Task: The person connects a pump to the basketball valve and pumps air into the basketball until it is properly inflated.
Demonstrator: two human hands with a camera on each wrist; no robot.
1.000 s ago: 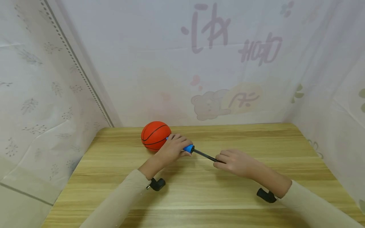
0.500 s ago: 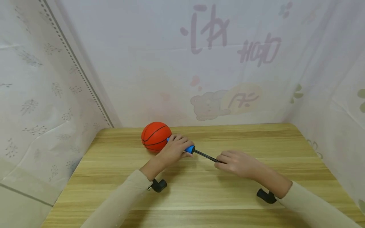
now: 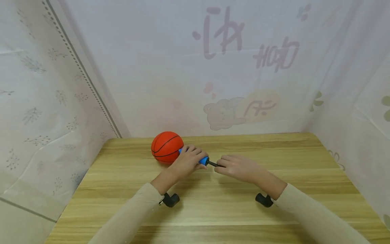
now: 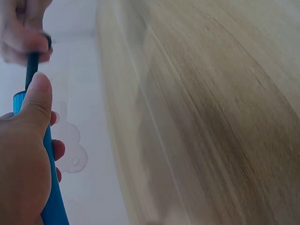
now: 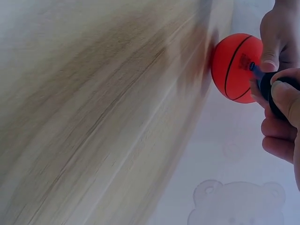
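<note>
A red-orange basketball [image 3: 166,147] with black lines rests at the table's far left. My left hand [image 3: 189,159] wraps around the blue barrel [image 3: 204,161] of a hand pump, whose narrow end points at the ball. In the right wrist view the pump's tip meets the ball [image 5: 234,61]. My right hand [image 3: 236,166] grips the black handle at the other end, largely covered by the fingers. A short length of dark rod [image 3: 213,164] shows between the hands. Along the barrel [image 4: 55,206] lies my left thumb in the left wrist view.
The wood-grain table [image 3: 195,210] spreads in front of and beneath both hands. Pale printed cloth [image 3: 158,67] hangs behind it and along both sides. Black camera mounts [image 3: 170,200] protrude below each wrist.
My right hand has moved left toward the left hand, pushing the handle in, so less rod shows. The left hand and the basketball have stayed almost in place.
</note>
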